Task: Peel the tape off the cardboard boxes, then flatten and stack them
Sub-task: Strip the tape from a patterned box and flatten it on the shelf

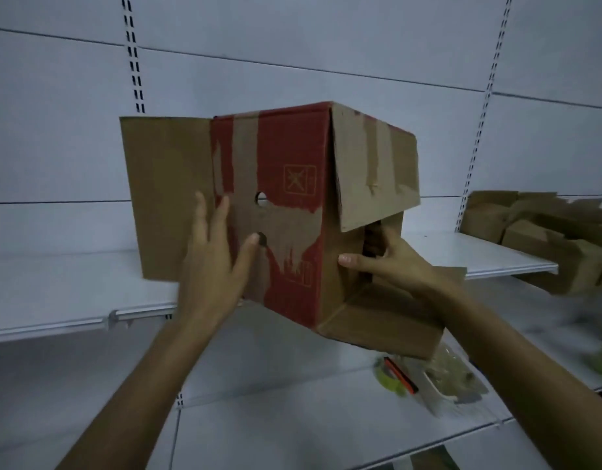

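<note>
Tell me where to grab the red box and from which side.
Take the red box by the wall edge at its open right end, coming from the right. That end is open, so fingers hook inside and the thumb clamps outside, as the right hand does; the left hand lies flat on the red face.

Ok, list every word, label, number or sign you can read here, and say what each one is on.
No words or numbers can be read anywhere.
Cardboard box, red face: a framed symbol showing a crossed-out figure, with no legible text.
Same face, lower down: a second printed mark, partly torn away and too blurred to read.
Clutter below the box: too blurred to read.
</note>
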Demonstrator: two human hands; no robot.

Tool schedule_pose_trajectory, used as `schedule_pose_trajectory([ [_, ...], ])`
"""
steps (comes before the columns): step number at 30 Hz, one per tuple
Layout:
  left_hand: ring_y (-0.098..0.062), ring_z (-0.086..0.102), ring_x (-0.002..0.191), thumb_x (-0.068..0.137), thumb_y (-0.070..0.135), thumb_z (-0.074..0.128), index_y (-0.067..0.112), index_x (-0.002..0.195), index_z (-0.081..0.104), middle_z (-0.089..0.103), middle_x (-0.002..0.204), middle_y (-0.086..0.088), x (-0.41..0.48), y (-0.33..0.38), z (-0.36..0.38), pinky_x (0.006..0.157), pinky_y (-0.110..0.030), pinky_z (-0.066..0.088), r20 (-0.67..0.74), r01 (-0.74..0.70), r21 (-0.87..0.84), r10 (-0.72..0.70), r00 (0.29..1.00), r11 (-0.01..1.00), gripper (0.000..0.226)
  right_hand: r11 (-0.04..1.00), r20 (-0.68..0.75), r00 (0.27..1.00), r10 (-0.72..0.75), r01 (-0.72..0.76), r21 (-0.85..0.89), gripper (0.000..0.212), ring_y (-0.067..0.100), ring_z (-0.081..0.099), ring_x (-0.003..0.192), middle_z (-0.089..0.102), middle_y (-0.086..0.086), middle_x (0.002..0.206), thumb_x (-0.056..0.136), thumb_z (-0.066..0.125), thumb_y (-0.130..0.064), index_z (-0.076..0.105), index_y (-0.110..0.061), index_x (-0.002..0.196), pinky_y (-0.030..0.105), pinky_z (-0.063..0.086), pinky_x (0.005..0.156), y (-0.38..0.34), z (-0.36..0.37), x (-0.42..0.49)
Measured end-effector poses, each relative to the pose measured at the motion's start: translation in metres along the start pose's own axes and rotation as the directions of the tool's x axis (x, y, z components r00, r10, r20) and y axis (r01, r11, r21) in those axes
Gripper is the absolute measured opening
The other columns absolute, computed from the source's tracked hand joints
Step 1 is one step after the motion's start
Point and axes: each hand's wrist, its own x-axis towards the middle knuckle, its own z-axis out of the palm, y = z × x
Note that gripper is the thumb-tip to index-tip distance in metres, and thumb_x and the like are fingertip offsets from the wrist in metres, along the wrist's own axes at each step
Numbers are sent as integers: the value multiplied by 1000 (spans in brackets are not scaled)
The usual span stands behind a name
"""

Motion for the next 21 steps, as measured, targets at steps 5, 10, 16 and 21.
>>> schedule_pose_trajectory([
  [5,-9,-6,146,72,84,38,34,148,-14,-14,159,8,-81,67,37,115,-43,17,1,24,-116,-24,1000,993,105,996,-185,979,-87,85,-20,95,15,62,96,62,-7,109,39,76,-77,51,-24,113,39,58,76,-3,22,-3],
  [10,-20,-8,146,48,87,55,36,134,-40,-35,151,3,-91,87,25,115,-49,15,-42,225,121,-221,974,967,137,972,-282,939,-199,151,-182,64,19,60,72,64,3,78,52,81,-64,56,-13,83,39,54,68,-15,32,-24],
  [16,-29,-24,142,49,83,63,11,138,-38,-40,148,-11,-87,123,30,114,-53,0,-115,417,239,-401,909,877,153,894,-165,880,-444,449,-13,44,15,64,83,66,-5,85,78,70,-54,62,-18,102,28,49,69,-16,32,-34],
  [21,-42,-22,140,74,62,44,3,144,-23,-27,153,-18,-69,141,42,110,-66,5,-316,499,209,-425,848,841,113,788,56,787,-615,609,86,45,4,61,101,66,-10,105,81,56,-64,63,-24,102,25,49,88,-20,14,-33],
])
